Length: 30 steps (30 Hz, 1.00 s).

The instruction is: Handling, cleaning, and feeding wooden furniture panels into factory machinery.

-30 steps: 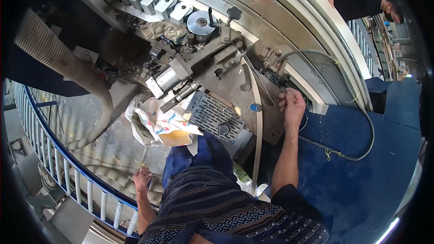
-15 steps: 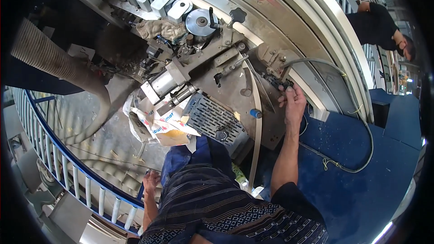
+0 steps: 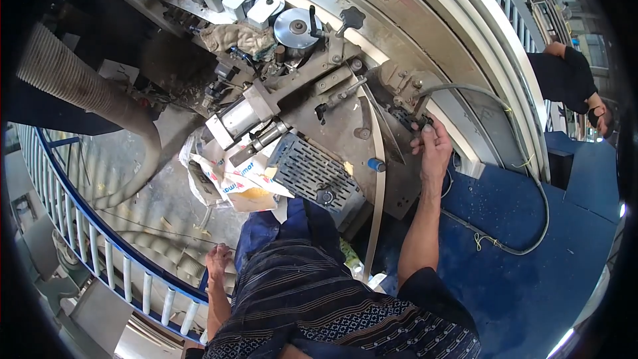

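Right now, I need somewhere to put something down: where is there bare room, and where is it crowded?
The blue surface looks largely bare between the looped cable and right sleeve. It's crowded around the slotted cover, between the white bag and pale strip.

Right forearm [image 3: 423, 229] runs nearly straight up, right of centre, right hand [image 3: 435, 149] at its end with fingers curled in near the thumb; left forearm [image 3: 217, 306] upright at lower left, left hand [image 3: 217, 262] loosely bent.

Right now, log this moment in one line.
Right hand: at dark fitting, grip unclear | Left hand: low beside trousers | Pale strip: by blue cylinder
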Available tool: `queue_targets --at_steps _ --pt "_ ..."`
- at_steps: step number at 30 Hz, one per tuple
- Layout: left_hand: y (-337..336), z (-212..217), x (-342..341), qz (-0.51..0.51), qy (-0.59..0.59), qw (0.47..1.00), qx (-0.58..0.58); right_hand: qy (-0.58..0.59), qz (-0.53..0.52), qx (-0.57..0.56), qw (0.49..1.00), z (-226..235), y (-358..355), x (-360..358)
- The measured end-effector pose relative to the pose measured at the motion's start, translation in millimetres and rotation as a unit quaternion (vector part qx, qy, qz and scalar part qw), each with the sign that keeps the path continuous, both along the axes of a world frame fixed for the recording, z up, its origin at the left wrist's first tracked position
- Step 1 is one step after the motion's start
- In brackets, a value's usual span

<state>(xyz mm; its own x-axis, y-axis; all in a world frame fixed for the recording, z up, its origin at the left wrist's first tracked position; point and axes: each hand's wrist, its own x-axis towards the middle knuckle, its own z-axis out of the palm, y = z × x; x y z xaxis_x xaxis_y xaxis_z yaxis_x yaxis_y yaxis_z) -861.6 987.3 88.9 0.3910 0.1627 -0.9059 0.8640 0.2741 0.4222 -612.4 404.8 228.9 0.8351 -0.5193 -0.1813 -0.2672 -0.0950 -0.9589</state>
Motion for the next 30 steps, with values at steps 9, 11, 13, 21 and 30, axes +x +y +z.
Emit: queue_targets --at_steps 9,11,13,21,30 --pt "4.4 -5.4 -8.0 0.009 0.015 1.0 0.0 -0.005 0.005 -0.008 1.0 1.5 0.5 0.3" --pt "4.4 -6.1 -6.8 0.0 0.024 1.0 0.016 -0.003 0.003 -0.01 1.0 1.7 0.1 -0.2" --pt "3.6 -5.4 -4.7 -0.007 0.018 1.0 0.013 -0.005 0.004 -0.008 1.0 1.1 0.1 -0.1" --pt "0.4 -5.8 -1.9 -0.007 0.015 1.0 0.008 -0.004 0.004 -0.006 1.0 5.0 2.6 -2.5" --pt "4.6 -8.9 -2.8 -0.004 0.018 1.0 0.003 -0.005 0.008 -0.013 1.0 6.4 2.7 -3.9"
